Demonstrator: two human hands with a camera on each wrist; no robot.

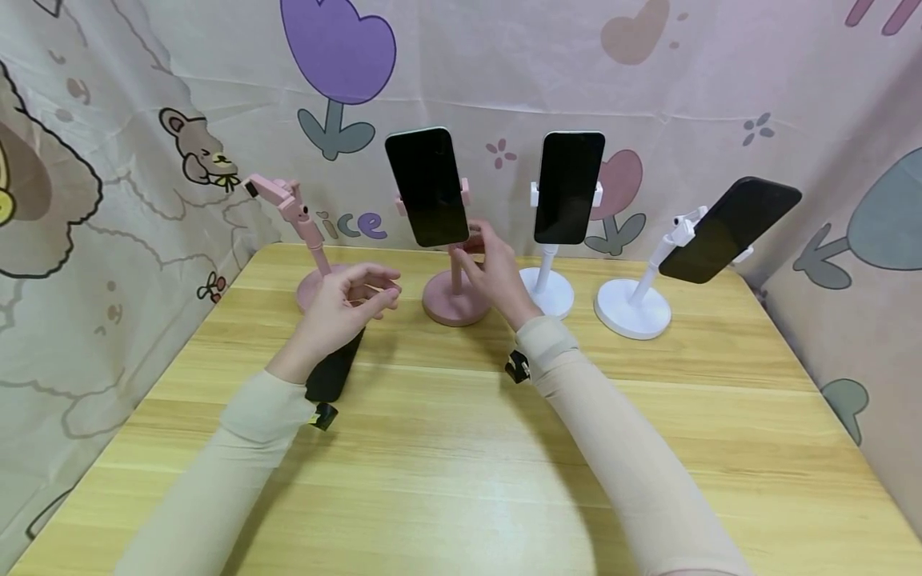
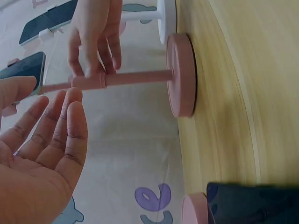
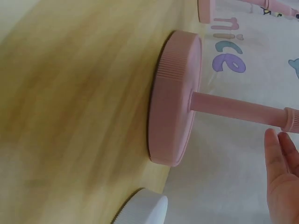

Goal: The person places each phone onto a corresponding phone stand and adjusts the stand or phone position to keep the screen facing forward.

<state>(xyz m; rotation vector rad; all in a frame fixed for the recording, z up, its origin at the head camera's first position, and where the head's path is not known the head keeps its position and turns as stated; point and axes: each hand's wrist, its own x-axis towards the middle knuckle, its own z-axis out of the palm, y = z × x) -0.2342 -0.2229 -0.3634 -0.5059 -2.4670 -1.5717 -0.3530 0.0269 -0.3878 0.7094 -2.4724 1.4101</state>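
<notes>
My right hand (image 1: 497,268) pinches the pole of a pink phone stand (image 1: 456,304), just below the black phone (image 1: 428,188) clamped upright on it. In the left wrist view the right hand's fingers (image 2: 103,53) meet the pole's collar. My left hand (image 1: 346,300) hovers left of this stand, its fingers loosely bent and holding nothing. The left wrist view shows that palm turned up, fingertips close to the pole. Behind the left hand stands a second pink phone stand (image 1: 310,232) with no phone in its clamp. A dark phone (image 1: 334,372) lies on the table under the left wrist.
To the right, a white phone stand (image 1: 549,280) carries an upright phone (image 1: 571,188). Farther right, another white stand (image 1: 634,308) holds a tilted phone (image 1: 731,228). A printed cloth (image 1: 475,64) hangs behind the wooden table (image 1: 432,480).
</notes>
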